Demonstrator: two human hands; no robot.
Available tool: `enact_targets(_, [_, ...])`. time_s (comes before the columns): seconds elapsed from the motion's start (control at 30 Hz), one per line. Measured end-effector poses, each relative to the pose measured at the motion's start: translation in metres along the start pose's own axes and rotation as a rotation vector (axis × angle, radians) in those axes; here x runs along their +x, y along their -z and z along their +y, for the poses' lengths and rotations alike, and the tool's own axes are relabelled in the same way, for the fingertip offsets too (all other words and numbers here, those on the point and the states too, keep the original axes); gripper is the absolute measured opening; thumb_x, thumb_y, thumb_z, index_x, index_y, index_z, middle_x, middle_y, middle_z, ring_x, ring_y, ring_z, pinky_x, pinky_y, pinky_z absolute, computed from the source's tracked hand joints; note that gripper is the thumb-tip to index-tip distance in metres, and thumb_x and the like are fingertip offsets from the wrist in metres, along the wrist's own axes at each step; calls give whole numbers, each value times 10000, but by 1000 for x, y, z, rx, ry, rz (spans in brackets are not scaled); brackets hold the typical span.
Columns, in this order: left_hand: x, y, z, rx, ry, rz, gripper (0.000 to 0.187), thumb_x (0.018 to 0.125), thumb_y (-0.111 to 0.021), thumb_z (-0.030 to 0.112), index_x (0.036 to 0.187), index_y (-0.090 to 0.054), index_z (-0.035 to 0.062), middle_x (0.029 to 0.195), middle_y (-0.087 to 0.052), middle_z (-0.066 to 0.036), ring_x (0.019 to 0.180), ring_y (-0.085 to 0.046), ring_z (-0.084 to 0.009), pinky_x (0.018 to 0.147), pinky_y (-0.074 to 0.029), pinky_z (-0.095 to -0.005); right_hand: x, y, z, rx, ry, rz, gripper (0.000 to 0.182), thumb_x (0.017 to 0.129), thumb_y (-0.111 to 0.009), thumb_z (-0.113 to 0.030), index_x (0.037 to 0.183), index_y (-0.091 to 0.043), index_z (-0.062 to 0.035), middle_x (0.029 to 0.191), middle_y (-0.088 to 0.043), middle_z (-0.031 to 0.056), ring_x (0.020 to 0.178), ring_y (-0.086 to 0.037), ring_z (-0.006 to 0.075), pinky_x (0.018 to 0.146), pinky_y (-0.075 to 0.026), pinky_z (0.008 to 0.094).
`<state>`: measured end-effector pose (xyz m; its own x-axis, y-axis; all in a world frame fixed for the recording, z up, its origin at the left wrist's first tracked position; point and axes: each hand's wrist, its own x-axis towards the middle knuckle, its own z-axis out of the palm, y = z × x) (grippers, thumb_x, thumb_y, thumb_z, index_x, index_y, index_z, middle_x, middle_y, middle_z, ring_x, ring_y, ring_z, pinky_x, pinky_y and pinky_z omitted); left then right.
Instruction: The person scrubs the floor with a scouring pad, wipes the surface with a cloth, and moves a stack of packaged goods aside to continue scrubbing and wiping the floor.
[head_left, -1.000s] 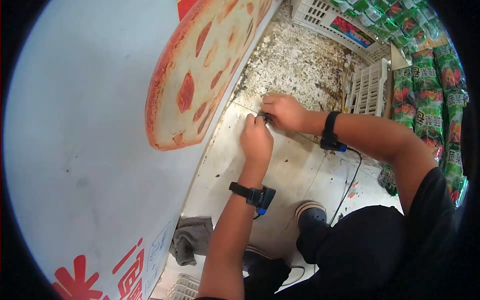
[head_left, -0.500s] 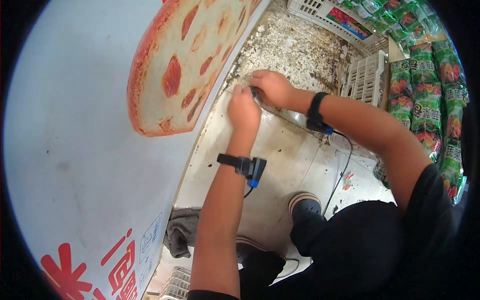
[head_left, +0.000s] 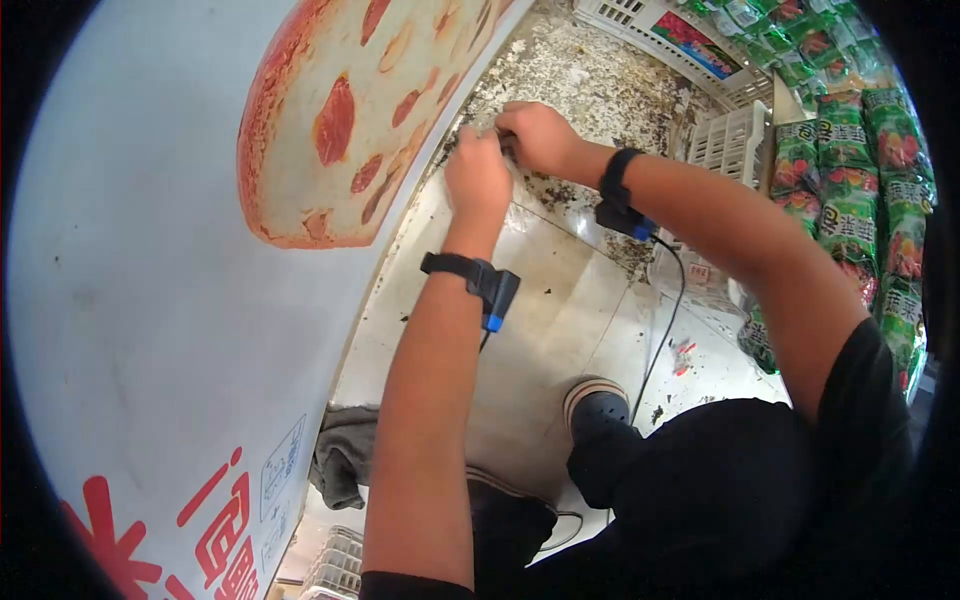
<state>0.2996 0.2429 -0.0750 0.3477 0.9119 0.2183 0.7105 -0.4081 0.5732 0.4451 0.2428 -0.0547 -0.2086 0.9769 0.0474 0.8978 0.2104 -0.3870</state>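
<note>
My left hand (head_left: 478, 178) is closed, fingers curled, beside the lower edge of the printed white panel (head_left: 150, 250). Just right of it, almost touching, my right hand (head_left: 541, 138) is also closed. A small dark thing shows between the two hands, mostly hidden by the fingers, and its kind cannot be made out. Both hands are low over the dirty floor (head_left: 590, 75), which carries dark, flaky grime at this end. A black strap with a small device sits on each wrist, and a cable runs from the right one.
White plastic crates (head_left: 735, 140) stand at the right, near stacked green packets (head_left: 848, 220). A grey cloth (head_left: 345, 455) lies against the panel's base. Another white crate (head_left: 335, 565) is at the bottom. My shoe (head_left: 598, 405) rests on the tiles, with red-and-white scrap (head_left: 683, 357) to its right.
Both hands have moved a little farther away, up and slightly left in view, along the panel's base. They stay closed and close together. The view has shifted slightly.
</note>
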Motion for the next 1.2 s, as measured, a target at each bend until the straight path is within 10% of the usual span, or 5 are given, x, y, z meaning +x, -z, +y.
enact_targets(0.4, [-66, 19, 4, -19, -161, -201, 56, 775, -608, 22, 829, -624, 24, 864, -556, -155, 713, -635, -373, 625, -524, -466, -61, 5, -19, 112, 92, -198, 158, 668, -685, -74, 794, -604, -26, 824, -606, 176, 820, -614, 405, 721, -492, 487])
enact_targets(0.87, [9, 0, -5, 150, -154, -111, 143, 782, -592, 24, 909, -658, 25, 960, -611, -176, 765, -661, -381, 668, -542, -468, 0, -3, 4, -72, -36, 65, 162, 673, -678, -70, 832, -665, -45, 903, -652, 166, 884, -635, 395, 756, -522, 480])
enact_targets(1.2, [-42, 26, -13, -8, -309, -260, 84, 767, -596, 18, 847, -621, 26, 909, -584, -136, 746, -657, -341, 641, -537, -452, -41, 0, -21, 51, 91, -215, 130, 690, -679, -83, 811, -661, -40, 873, -645, 178, 865, -633, 405, 757, -518, 476])
